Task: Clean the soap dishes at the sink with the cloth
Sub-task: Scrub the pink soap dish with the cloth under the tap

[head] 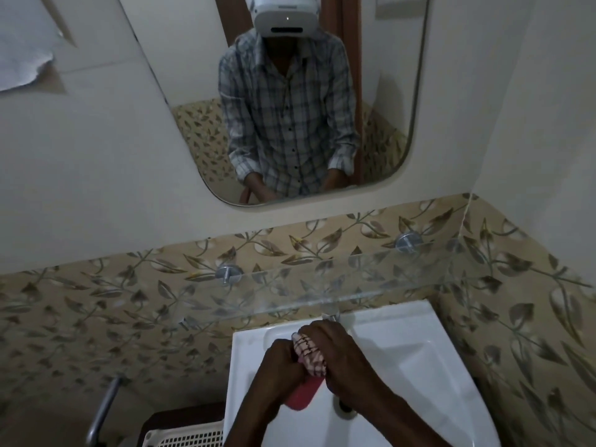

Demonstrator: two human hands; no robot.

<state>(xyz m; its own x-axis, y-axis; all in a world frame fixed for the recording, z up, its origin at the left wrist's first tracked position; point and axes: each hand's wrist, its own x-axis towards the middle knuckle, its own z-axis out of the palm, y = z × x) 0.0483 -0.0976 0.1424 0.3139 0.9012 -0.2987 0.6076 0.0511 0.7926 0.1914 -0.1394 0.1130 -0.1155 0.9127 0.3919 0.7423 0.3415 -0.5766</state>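
Both hands meet over the white sink (403,346). My left hand (279,361) grips a pink-red soap dish (304,393), which sticks out below the hands. My right hand (338,356) curls around a bunched checked cloth (309,351) and holds it against the top of the dish. Most of the dish is hidden by the fingers and the cloth.
A tap (330,316) stands at the sink's back edge, under a glass shelf (322,282) on metal pegs. A mirror (290,101) hangs above. A white plastic basket (187,437) and a metal handle (103,411) sit left of the sink. The drain (345,409) shows under my right wrist.
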